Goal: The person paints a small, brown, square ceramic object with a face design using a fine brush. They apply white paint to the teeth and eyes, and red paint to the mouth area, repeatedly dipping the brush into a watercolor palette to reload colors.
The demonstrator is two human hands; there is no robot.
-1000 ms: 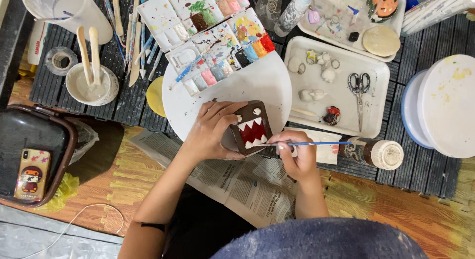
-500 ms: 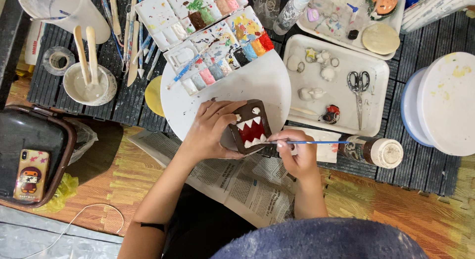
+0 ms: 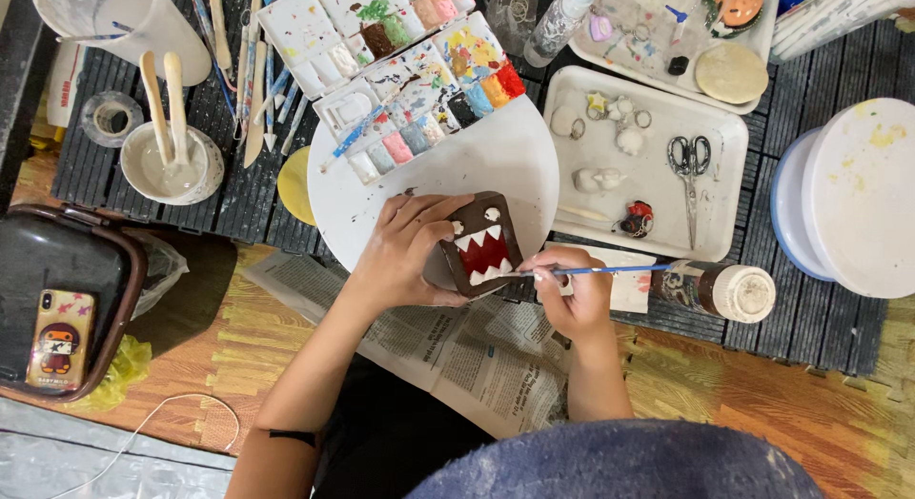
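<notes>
brown clay monster [image 3: 481, 244], red mouth, white teeth

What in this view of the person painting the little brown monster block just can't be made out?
- Head view: the brush tip, too small to tell whether it touches the brown block.
- The block's back, covered by the left hand.
- The right hand palm, turned away.
- The clear jug top, cut off by the picture's upper edge.
- The newspaper print, too small.
</notes>
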